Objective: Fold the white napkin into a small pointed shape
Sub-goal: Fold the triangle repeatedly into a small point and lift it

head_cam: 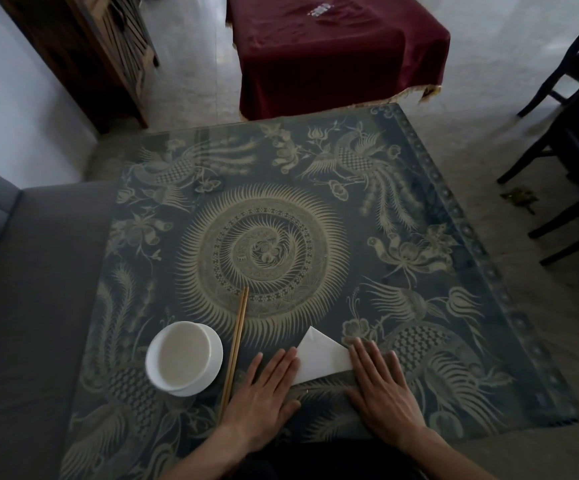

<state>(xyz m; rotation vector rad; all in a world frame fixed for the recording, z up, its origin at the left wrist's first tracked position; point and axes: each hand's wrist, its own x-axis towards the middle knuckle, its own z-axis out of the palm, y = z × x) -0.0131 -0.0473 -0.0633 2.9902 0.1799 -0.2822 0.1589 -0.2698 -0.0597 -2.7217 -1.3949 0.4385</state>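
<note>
White paper, folded: one napkin (321, 358) lies flat on the worktop (454, 271) near its front edge, between two hands. It forms a triangle whose sharp tip points away from the person and slightly left, while its long lower edge runs across, from the left hand's fingertips to the right hand's.

One left hand (267, 393) lies flat with straight fingers, its fingertips touching the napkin's left corner. One right hand (381, 389) lies the same way, fingers straight and spread, touching the right corner. Neither hand curls round anything.

Left of the left hand lie two chopsticks (235, 351) (side by side, touching, tips pointing away), and beside them stands one white bowl (184, 356) on one white saucer (213, 368). A patterned blue-grey cloth covers the worktop.
</note>
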